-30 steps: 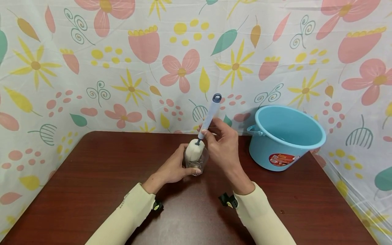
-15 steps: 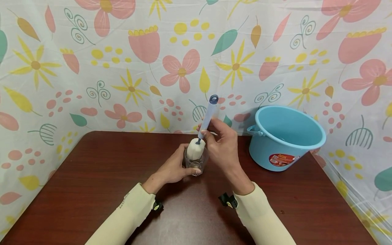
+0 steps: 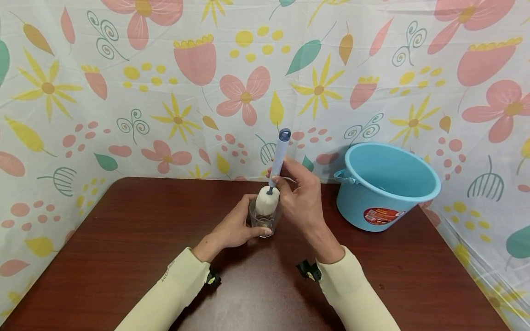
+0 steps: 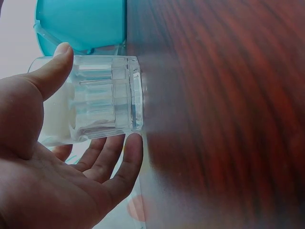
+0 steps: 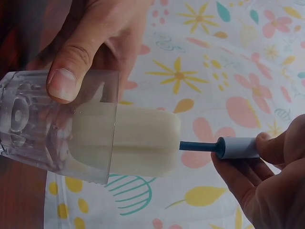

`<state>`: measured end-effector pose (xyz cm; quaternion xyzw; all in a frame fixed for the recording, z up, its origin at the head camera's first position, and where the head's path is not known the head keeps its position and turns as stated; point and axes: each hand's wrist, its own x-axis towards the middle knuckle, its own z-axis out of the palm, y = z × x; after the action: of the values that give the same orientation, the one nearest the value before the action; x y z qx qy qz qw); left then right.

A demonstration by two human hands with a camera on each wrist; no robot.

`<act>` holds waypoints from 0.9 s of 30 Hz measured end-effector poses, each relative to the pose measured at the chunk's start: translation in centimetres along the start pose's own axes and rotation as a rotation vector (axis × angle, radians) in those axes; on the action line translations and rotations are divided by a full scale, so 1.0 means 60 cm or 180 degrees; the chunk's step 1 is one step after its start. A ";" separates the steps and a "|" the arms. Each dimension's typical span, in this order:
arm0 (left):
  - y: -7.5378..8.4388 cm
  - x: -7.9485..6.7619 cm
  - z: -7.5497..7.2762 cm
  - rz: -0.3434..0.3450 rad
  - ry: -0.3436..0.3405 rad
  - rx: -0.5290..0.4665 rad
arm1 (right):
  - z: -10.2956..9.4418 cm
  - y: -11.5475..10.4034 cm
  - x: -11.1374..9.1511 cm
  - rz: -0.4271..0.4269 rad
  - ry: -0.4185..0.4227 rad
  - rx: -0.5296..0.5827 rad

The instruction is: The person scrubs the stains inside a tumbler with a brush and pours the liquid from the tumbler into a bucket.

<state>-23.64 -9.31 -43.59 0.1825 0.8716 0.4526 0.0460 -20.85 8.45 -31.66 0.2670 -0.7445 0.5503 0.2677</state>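
A clear, ribbed drinking glass [image 3: 257, 222] stands on the table near its back edge, gripped by my left hand [image 3: 233, 226]. In the left wrist view, the thumb lies along one side of the glass [image 4: 97, 95] and the fingers curve round the other, close by its base. My right hand [image 3: 304, 195] pinches the pale blue handle [image 3: 279, 158] of a sponge bottle brush just above its dark stem. The white sponge head [image 5: 145, 140] is partly inside the glass, its upper half out past the rim in the right wrist view. The handle leans slightly right.
A light blue bucket [image 3: 354, 207] with a red label stands at the right on the dark brown wooden table [image 3: 136, 220]. Behind the table hangs a white cloth [image 3: 244, 50] printed with flowers and leaves.
The top of the brush handle has swung left, so the brush is more upright. Its sponge head has shifted slightly right within the glass. The left hand and glass have stayed in place.
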 end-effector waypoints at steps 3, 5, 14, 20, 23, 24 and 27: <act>0.000 -0.001 -0.001 -0.0005 -0.0008 -0.0011 | 0.001 0.021 -0.001 -0.0012 0.0003 0.0006; 0.000 -0.001 -0.001 0.0000 -0.0019 -0.0018 | 0.001 0.031 0.000 -0.0037 0.0003 -0.0010; -0.001 0.000 -0.001 -0.0010 -0.0051 0.0001 | -0.003 0.039 0.000 -0.0164 0.0003 -0.0160; 0.000 -0.001 -0.002 0.0016 -0.0060 -0.0053 | -0.003 0.039 0.000 -0.0151 -0.0010 -0.0229; 0.002 -0.002 -0.002 0.0057 -0.0041 -0.0069 | -0.004 0.037 0.000 -0.0140 -0.0014 -0.0270; 0.002 -0.003 -0.002 0.0070 -0.0033 -0.0076 | -0.004 0.037 0.000 -0.0139 -0.0012 -0.0282; 0.002 -0.002 -0.001 0.0080 -0.0005 -0.0082 | -0.004 0.035 0.000 -0.0106 -0.0008 -0.0326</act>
<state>-23.50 -9.34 -43.43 0.1931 0.8633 0.4643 0.0434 -22.26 9.19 -33.03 0.2660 -0.7674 0.5066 0.2893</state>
